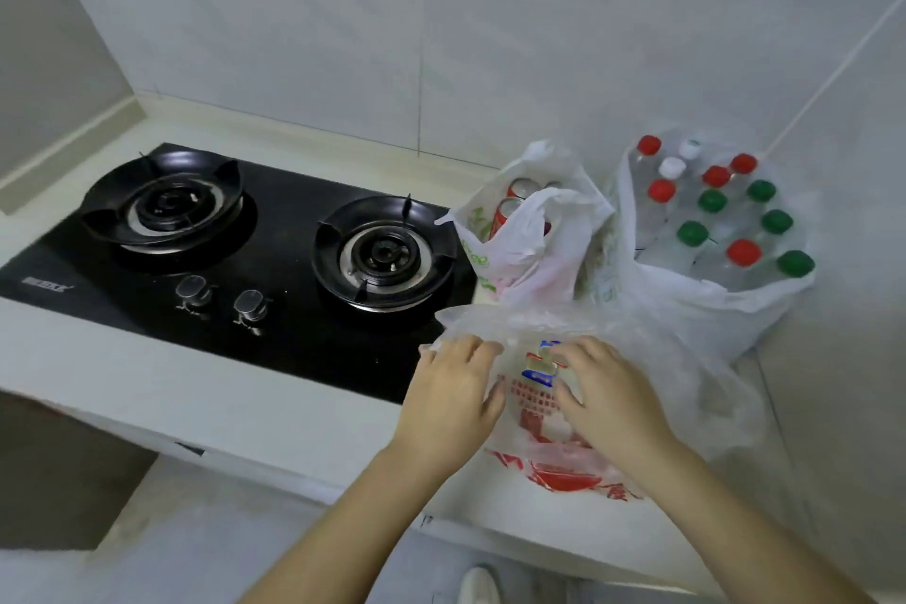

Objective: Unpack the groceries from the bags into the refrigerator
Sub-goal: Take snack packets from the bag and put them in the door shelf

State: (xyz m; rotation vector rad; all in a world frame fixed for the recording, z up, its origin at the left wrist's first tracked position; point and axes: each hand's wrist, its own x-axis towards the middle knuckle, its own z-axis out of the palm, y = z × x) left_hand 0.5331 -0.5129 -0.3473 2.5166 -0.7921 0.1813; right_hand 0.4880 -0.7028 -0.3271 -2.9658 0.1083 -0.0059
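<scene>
Head view: three plastic bags of groceries stand together on the white desk (245, 402), to the right of a black two-burner stove (294, 338).

The front bag (686, 383), thin and translucent with red print low on its side, sits at the desk's near edge. Through its film shows a packet (537, 395) with a red grid pattern and a blue-and-red label; what it is cannot be told. The left hand (451, 387) grips the bag's left rim, fingers curled over the film. The right hand (608, 397) lies just beside it on top of the bag, fingers bent down and pinching the plastic. The two hands are close together with the packet showing between them.

Behind it the middle bag (515, 255), white with green lettering, holds upright red cans (519, 189); its mouth gapes open. To its right, in the corner against the wall (343, 39), the back bag (696, 304) is packed with clear bottles (711, 201) standing upright, capped in red, green and white.

The middle bag touches the stove's right edge, beside the right burner. Two round knobs (193, 290) sit at the stove's front. Below the desk edge, a light shoe (478, 586) shows on the floor.
</scene>
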